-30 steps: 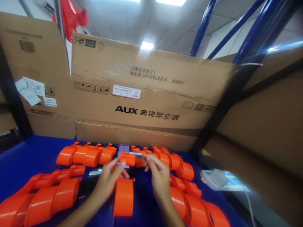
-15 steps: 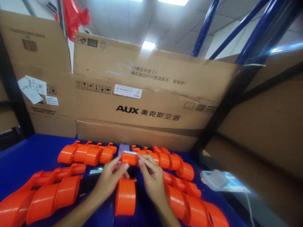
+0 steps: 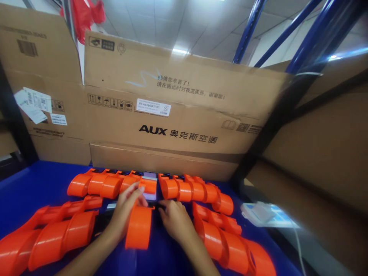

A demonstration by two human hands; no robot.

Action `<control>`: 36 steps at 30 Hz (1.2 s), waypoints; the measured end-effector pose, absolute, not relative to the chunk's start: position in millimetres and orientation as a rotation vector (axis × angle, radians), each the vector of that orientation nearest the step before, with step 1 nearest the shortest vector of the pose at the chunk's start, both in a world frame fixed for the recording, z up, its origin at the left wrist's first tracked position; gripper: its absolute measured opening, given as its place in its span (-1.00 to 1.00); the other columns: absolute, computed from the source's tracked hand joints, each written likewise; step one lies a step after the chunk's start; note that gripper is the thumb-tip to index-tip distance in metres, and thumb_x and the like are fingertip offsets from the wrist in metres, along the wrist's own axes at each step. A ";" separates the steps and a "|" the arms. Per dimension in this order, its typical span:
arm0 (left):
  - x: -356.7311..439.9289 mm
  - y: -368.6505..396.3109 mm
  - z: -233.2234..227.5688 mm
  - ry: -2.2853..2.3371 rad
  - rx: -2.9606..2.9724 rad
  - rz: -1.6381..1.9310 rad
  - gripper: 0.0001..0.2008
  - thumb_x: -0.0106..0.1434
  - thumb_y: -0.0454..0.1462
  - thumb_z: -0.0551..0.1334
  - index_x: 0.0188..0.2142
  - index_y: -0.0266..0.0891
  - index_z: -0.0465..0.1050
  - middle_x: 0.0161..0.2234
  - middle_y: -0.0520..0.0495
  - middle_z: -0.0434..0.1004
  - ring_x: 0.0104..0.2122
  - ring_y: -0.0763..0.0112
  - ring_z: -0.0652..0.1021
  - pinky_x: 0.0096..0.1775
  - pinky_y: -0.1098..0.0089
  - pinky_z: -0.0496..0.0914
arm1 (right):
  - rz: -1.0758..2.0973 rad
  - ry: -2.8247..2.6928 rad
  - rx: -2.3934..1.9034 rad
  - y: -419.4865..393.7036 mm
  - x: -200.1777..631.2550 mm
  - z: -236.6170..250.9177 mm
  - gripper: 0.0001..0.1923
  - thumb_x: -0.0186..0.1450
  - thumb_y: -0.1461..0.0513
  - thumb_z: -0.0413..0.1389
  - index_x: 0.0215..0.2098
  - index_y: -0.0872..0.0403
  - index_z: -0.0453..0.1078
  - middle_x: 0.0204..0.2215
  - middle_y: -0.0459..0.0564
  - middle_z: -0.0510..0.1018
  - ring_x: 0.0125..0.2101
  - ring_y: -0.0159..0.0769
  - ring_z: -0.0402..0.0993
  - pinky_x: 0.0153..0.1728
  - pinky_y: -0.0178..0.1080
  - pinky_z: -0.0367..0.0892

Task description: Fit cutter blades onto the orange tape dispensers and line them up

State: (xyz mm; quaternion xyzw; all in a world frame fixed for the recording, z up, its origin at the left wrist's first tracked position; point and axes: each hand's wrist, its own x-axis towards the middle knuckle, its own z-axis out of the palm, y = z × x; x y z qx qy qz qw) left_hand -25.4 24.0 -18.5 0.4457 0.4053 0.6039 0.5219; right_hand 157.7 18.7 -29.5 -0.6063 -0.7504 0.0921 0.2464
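Note:
An orange plastic tape dispenser (image 3: 138,228) hangs from my left hand (image 3: 128,205). Fingers and thumb pinch it near its top, where a pale toothed blade strip lies along the edge, and its round body faces down. To the right, my right hand (image 3: 174,216) is off the dispenser and low over the blue surface. Its fingers are curled at a small dark piece (image 3: 157,205); the fingertips are partly hidden, so what they grip is unclear. Behind the held dispenser lies a phone-like device (image 3: 150,196) with a light screen.
Rows of similar orange dispensers (image 3: 197,191) stand at the back and on both sides of the blue surface (image 3: 169,260). A large cardboard sheet (image 3: 184,115) walls off the back. On the right lie a white-and-blue box (image 3: 266,214) and a cable; dark rack posts (image 3: 258,145) flank the space.
My right hand has left the dispenser's top and moved down toward the surface. The left hand, still holding the dispenser, has shifted slightly left. The view has tilted a little.

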 end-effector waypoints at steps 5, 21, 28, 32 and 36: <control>-22.9 22.2 -21.2 0.933 1.048 1.410 -0.66 0.17 0.02 0.31 -0.43 -0.22 0.42 -0.58 0.02 0.52 -0.57 0.42 0.48 -0.47 0.47 0.29 | 0.208 -2.024 -1.770 18.9 159.0 -34.6 -0.84 0.18 0.25 0.24 -0.25 -0.02 0.58 -0.33 0.07 0.68 -0.27 -0.09 0.61 -0.33 -0.25 0.32; -16.8 21.3 -28.7 0.859 0.988 1.404 -0.58 0.07 -0.10 0.39 -0.13 -0.19 0.38 -0.41 0.05 0.55 -0.64 0.50 0.47 -0.58 0.50 0.33 | 0.327 -1.546 -1.146 0.2 148.3 5.3 -0.75 0.30 0.14 0.17 -0.07 0.01 0.48 -0.44 -0.07 0.57 -0.57 -0.33 0.43 -0.51 -0.30 0.33; -11.8 14.2 -30.9 0.865 1.125 1.344 -0.49 0.10 -0.12 0.41 0.00 -0.18 0.36 -0.25 -0.04 0.59 -0.52 0.42 0.53 -0.47 0.42 0.46 | 0.101 -1.717 -1.096 -2.9 151.4 7.6 -0.71 0.32 0.24 0.15 0.01 -0.02 0.48 -0.32 0.02 0.59 -0.43 -0.23 0.50 -0.35 -0.19 0.44; -11.0 14.8 -31.4 0.853 1.133 1.353 -0.50 0.10 -0.13 0.42 0.00 -0.17 0.37 -0.24 -0.05 0.60 -0.46 0.38 0.55 -0.45 0.42 0.47 | 0.050 -1.809 -1.034 -3.2 153.4 8.8 -0.69 0.33 0.30 0.11 0.03 -0.03 0.47 -0.18 0.07 0.60 -0.24 -0.14 0.55 -0.21 -0.15 0.46; -11.6 14.2 -31.6 0.842 1.142 1.349 -0.52 0.11 -0.12 0.41 -0.01 -0.16 0.37 -0.22 -0.06 0.60 -0.46 0.38 0.55 -0.44 0.42 0.46 | 0.018 -1.842 -0.980 -3.7 153.2 8.5 -0.66 0.34 0.34 0.08 0.05 -0.02 0.45 -0.17 0.07 0.58 -0.16 -0.15 0.54 -0.13 -0.15 0.46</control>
